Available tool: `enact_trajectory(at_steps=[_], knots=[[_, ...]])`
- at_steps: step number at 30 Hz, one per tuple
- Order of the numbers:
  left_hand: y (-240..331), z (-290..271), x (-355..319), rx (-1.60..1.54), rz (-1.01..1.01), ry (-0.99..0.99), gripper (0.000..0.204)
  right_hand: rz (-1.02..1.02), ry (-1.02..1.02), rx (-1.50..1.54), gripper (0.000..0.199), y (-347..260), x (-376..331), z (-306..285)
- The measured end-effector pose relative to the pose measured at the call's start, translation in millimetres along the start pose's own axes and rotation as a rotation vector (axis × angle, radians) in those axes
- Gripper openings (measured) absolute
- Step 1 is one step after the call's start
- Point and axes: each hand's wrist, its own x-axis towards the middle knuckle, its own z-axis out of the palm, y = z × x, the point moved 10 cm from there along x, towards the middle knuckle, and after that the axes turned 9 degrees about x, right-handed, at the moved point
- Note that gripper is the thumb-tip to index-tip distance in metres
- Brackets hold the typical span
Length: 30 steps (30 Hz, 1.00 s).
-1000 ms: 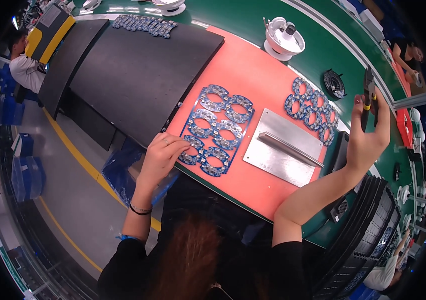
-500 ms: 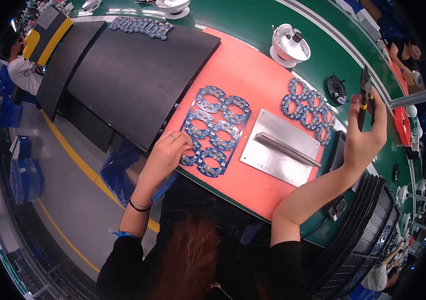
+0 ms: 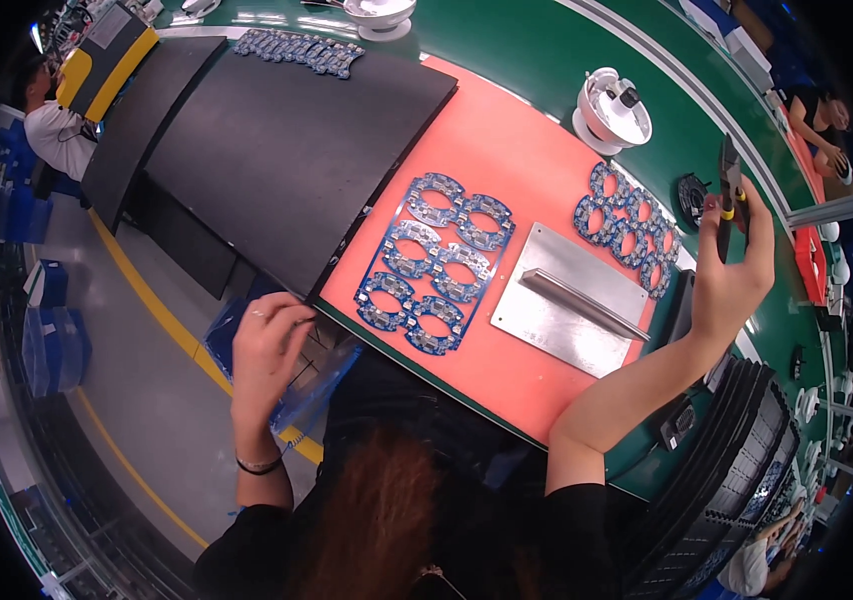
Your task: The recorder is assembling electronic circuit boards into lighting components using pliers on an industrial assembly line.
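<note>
At the right of the frame we see the right hand (image 3: 737, 275) raised and closed around a pair of pliers (image 3: 728, 195) with yellow-tipped handles, held above the green bench. Left of centre, low down, the left hand (image 3: 269, 345) curls its fingers on a blue plastic bin (image 3: 292, 385) just below the bench edge; whether it grips anything we cannot tell. In the middle, a blue panel of ring-shaped circuit boards (image 3: 435, 262) lies on the orange mat (image 3: 507, 150), beside a metal plate (image 3: 572, 300).
</note>
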Motion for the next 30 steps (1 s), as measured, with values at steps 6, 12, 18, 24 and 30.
enact_trajectory(at_steps=[6,12,18,24,30], knots=[[32.0,56.7,17.8,-0.205,0.126,-0.126,0.016,-0.02,-0.034,0.0,0.037,-12.6,-1.8,6.3],[41.2,71.2,22.7,-0.111,0.331,-0.139,0.012,-0.022,-0.016,-0.002,0.039,-12.3,-3.5,1.6],[33.0,79.6,21.2,-0.184,0.296,-0.125,0.01,-0.027,-0.033,-0.029,0.039,-9.3,-2.8,4.1],[20.8,67.5,17.1,-0.268,0.232,0.033,0.008,-0.021,-0.003,-0.011,0.04,-9.2,-1.6,-1.9],[16.4,57.0,26.9,-0.19,0.214,0.091,0.008,0.004,-0.023,0.016,0.041,-5.0,-0.9,3.5]])
